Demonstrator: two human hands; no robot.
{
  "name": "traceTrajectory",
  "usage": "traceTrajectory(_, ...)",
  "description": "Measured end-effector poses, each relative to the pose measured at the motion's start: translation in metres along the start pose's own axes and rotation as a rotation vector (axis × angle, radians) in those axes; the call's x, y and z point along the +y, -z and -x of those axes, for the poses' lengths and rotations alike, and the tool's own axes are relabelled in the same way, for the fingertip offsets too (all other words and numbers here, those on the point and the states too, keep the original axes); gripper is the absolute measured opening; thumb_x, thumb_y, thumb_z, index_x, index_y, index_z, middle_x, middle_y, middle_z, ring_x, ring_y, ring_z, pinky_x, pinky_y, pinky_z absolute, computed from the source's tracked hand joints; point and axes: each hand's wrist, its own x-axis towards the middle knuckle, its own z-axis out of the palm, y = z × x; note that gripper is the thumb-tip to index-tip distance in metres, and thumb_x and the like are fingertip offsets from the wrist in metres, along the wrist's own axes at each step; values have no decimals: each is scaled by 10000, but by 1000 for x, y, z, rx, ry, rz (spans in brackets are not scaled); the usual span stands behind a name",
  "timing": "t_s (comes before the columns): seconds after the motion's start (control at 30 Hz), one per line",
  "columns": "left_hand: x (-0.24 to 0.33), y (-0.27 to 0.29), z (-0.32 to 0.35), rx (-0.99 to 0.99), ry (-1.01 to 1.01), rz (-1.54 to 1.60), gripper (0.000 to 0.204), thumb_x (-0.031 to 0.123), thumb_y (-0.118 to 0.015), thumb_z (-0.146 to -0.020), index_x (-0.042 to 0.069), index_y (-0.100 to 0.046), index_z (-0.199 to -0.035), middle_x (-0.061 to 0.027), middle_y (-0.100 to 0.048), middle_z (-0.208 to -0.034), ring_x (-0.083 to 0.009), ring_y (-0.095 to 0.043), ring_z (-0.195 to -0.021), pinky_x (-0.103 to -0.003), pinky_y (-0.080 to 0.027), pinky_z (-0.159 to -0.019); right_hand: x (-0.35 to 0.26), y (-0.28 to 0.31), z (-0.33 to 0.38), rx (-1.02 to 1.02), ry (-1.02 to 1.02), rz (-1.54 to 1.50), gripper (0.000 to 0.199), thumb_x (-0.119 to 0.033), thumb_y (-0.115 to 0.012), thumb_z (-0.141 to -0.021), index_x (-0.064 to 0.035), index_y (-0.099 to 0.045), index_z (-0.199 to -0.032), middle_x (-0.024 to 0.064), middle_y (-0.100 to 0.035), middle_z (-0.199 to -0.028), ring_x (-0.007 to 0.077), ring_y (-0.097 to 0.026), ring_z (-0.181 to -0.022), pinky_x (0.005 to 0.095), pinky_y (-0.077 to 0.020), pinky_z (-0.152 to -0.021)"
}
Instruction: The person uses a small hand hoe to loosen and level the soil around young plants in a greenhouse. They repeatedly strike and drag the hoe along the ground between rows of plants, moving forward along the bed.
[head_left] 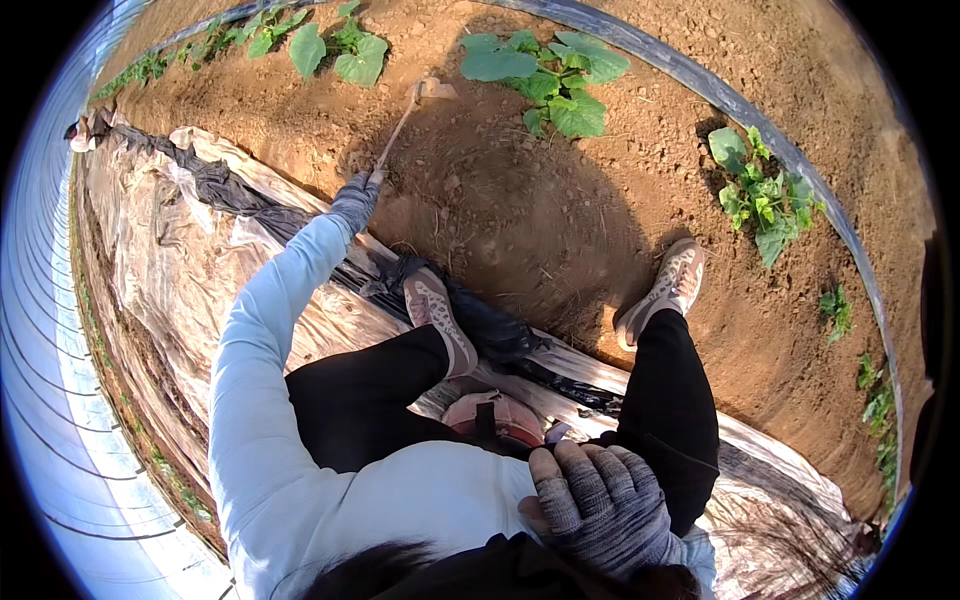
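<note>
My left hand [355, 203], in a grey knitted glove, is closed round the thin handle of a small hoe [399, 132]. The pale hoe head is over the soil, left of and below a broad-leaved green plant [560, 78]. My right hand [605, 505], in a matching glove, is near my body beside my right thigh. Its fingers are bent and close together; the palm side is hidden, so anything inside cannot be made out. Between my feet lies brown soil [500, 220], partly in my shadow.
More green plants [765, 195] grow along a dark hose [700, 75] curving past the far side and right. Crumpled pale sheeting [150, 240] with a black strip [225, 190] runs beneath my legs. A pink seat [495, 415] shows between my thighs. Greenhouse film [60, 400] stands left.
</note>
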Motion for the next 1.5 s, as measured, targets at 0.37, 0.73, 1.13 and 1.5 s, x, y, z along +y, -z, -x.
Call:
traceTrajectory(0.37, 44, -109, 41, -43, 123, -197, 623, 509, -267, -898, 38, -382, -1289, -272, -478, -1204, -399, -453, -1131, -428, -355, -965, 10, 0, 24, 95, 179, -14, 379, -352, -535, -839, -112, -524, -1133, 75, -567, -1013, 213, -544, -905, 375, -451, -803)
traceTrajectory(0.73, -12, -109, 115, 49, 123, -139, 602, 517, -315, -897, 28, -454, -1221, -266, -526, -1136, -412, -469, -1098, -409, -380, -922, 16, -6, 48, 157, 204, -60, 355, -353, -520, -845, -118, -551, -1109, 66, -571, -996, 196, -541, -903, 363, -450, -800)
traceTrajectory(1.13, 38, -144, 65, 173, 56, 155, 480, 419, -390, -909, -13, -529, -1065, -273, -564, -1036, -414, -521, -1017, -421, -416, -850, 24, -3, 51, 216, 234, -80, 333, -239, -487, -829, -64, -546, -1106, 116, -579, -971, 227, -562, -872, 371, -474, -765)
traceTrajectory(1.5, 145, -193, 28, 42, 148, 66, 408, 369, -403, -901, 24, -490, -1100, -231, -560, -1098, -377, -547, -1013, -429, -452, -841, 26, -4, 44, 296, 155, -118, 344, -223, -504, -796, -36, -539, -1083, 124, -588, -931, 231, -576, -814, 361, -493, -701)
